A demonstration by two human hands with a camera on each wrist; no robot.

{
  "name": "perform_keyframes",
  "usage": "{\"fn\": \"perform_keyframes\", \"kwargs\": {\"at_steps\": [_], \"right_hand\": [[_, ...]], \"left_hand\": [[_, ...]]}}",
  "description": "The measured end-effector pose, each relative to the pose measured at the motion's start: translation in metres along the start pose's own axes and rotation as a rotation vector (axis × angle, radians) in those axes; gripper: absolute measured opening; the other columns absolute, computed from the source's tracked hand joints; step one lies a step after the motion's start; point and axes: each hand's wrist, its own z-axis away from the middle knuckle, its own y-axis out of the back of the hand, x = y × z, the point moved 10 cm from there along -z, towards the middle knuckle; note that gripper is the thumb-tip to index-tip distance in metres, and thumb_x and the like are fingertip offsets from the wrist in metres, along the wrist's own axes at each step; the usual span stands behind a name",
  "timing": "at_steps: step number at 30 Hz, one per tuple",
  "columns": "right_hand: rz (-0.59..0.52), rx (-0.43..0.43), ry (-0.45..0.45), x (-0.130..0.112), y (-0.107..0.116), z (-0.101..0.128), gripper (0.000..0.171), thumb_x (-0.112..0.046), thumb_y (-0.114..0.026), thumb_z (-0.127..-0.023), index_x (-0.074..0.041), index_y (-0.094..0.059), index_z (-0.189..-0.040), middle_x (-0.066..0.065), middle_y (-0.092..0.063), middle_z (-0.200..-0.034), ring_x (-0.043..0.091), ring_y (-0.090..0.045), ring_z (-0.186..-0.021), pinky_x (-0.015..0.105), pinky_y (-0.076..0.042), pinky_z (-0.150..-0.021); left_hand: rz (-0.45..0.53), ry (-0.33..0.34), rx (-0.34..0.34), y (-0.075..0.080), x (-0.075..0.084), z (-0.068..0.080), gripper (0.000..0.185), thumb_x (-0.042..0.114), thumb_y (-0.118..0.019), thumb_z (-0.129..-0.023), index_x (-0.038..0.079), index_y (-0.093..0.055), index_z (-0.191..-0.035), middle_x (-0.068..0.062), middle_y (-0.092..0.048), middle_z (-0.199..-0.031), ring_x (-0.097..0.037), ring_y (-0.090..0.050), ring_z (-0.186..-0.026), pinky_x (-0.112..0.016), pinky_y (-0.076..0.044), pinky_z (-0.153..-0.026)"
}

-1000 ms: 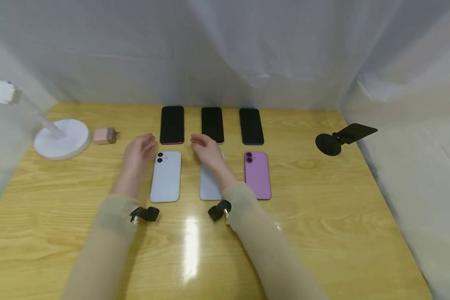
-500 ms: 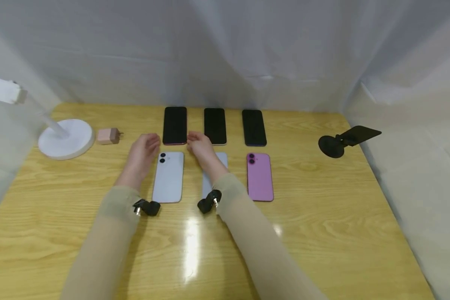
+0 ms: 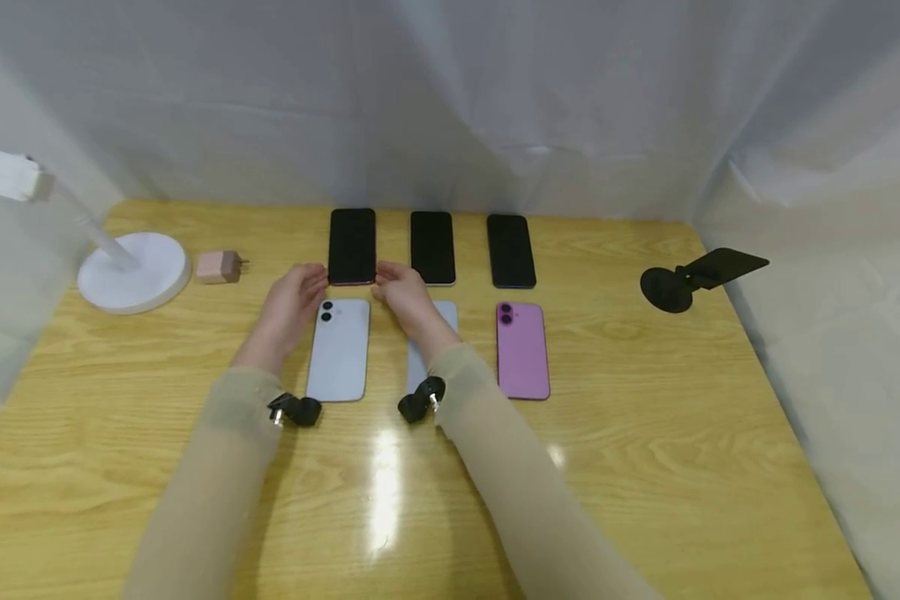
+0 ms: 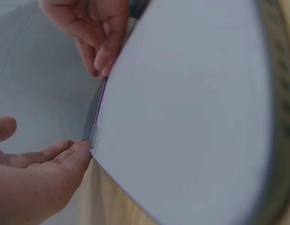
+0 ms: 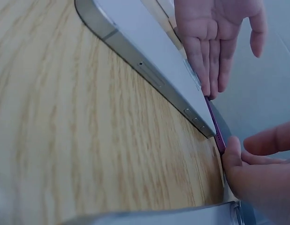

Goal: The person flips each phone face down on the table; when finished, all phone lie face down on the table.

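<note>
Here are left hand (image 3: 285, 308) and right hand (image 3: 411, 304), fingers loose, gripping nothing, touching the black phone (image 3: 353, 244) between them. Light, even pressure suits, clear of the white phone (image 3: 338, 354) just nearside of the fingers.

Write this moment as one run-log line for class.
left hand: at near-left corner of leftmost black-screened phone | right hand: at its near-right corner | white phone between them: face down

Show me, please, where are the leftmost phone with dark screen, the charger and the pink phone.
Leftmost phone with dark screen (image 3: 352, 247): head view, middle of its screen.
Charger (image 3: 213, 267): head view, middle of its body.
Pink phone (image 3: 523, 351): head view, middle of its back.
</note>
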Motion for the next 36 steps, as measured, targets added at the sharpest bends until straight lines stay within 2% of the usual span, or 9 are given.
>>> {"fn": "perform_keyframes", "kwargs": {"at_steps": [3,9,12,17,19,25,32,36], "right_hand": [[-0.051,0.004,-0.012,0.001,-0.001,0.001,0.051,0.013,-0.051,-0.089,0.005,-0.043,-0.139,0.016,-0.047,-0.140,0.024,-0.044,-0.129,0.024,-0.045,-0.099],[-0.232,0.045,-0.018,0.001,0.001,0.001,0.048,0.017,-0.049,-0.087,0.011,-0.045,-0.134,0.023,-0.050,-0.132,0.027,-0.049,-0.122,0.025,-0.049,-0.089],[-0.267,0.053,0.003,-0.001,0.001,0.001,0.046,0.016,-0.051,-0.087,0.013,-0.046,-0.132,0.025,-0.051,-0.130,0.028,-0.052,-0.118,0.024,-0.049,-0.086],[-0.319,0.019,0.039,-0.006,-0.004,-0.001,0.045,0.015,-0.053,-0.087,0.012,-0.047,-0.132,0.025,-0.054,-0.128,0.020,-0.058,-0.101,0.024,-0.049,-0.084],[-0.325,-0.002,0.058,-0.010,-0.008,-0.001,0.045,0.017,-0.053,-0.086,0.011,-0.049,-0.131,0.026,-0.055,-0.126,0.018,-0.058,-0.097,0.022,-0.050,-0.082],[-0.288,-0.067,0.136,-0.021,-0.020,0.003,0.052,0.024,-0.045,-0.083,0.011,-0.045,-0.134,0.028,-0.050,-0.131,0.032,-0.053,-0.116,0.026,-0.051,-0.091],[-0.225,-0.094,0.142,-0.025,-0.024,0.006,0.050,0.021,-0.048,-0.087,0.007,-0.047,-0.135,0.022,-0.054,-0.128,0.018,-0.055,-0.105,0.024,-0.049,-0.094],[-0.195,-0.100,0.145,-0.026,-0.027,0.008,0.050,0.020,-0.049,-0.088,0.004,-0.048,-0.135,0.018,-0.056,-0.126,0.018,-0.056,-0.107,0.021,-0.049,-0.093]], "left_hand": [[-0.015,0.002,0.011,0.002,0.001,0.000,0.055,0.026,-0.021,-0.104,-0.006,-0.014,-0.148,-0.020,-0.015,-0.155,-0.025,-0.018,-0.142,-0.023,-0.020,-0.115],[-0.044,0.008,0.013,0.003,0.002,0.002,0.056,0.028,-0.021,-0.104,-0.006,-0.014,-0.149,-0.020,-0.015,-0.154,-0.025,-0.019,-0.142,-0.024,-0.020,-0.115],[-0.050,0.013,0.025,0.003,0.002,0.002,0.056,0.027,-0.022,-0.104,-0.007,-0.016,-0.148,-0.020,-0.018,-0.153,-0.025,-0.020,-0.141,-0.024,-0.022,-0.115],[-0.065,0.027,0.056,0.004,-0.001,0.000,0.055,0.026,-0.028,-0.103,-0.007,-0.019,-0.147,-0.020,-0.022,-0.151,-0.025,-0.024,-0.139,-0.023,-0.024,-0.114],[-0.079,0.023,0.063,0.004,-0.002,0.000,0.055,0.026,-0.028,-0.103,-0.008,-0.020,-0.147,-0.021,-0.023,-0.151,-0.026,-0.024,-0.139,-0.023,-0.024,-0.114],[-0.161,-0.014,0.060,-0.002,0.004,0.000,0.055,0.024,-0.029,-0.103,-0.013,-0.024,-0.143,-0.026,-0.027,-0.148,-0.030,-0.028,-0.138,-0.027,-0.027,-0.114],[-0.197,-0.058,0.036,-0.010,0.021,0.006,0.051,0.026,-0.031,-0.104,-0.010,-0.035,-0.140,-0.022,-0.039,-0.143,-0.028,-0.038,-0.133,-0.029,-0.031,-0.112],[-0.189,-0.085,0.032,-0.016,0.032,0.009,0.050,0.026,-0.032,-0.104,-0.009,-0.036,-0.140,-0.022,-0.041,-0.141,-0.028,-0.040,-0.130,-0.029,-0.033,-0.111]]}}
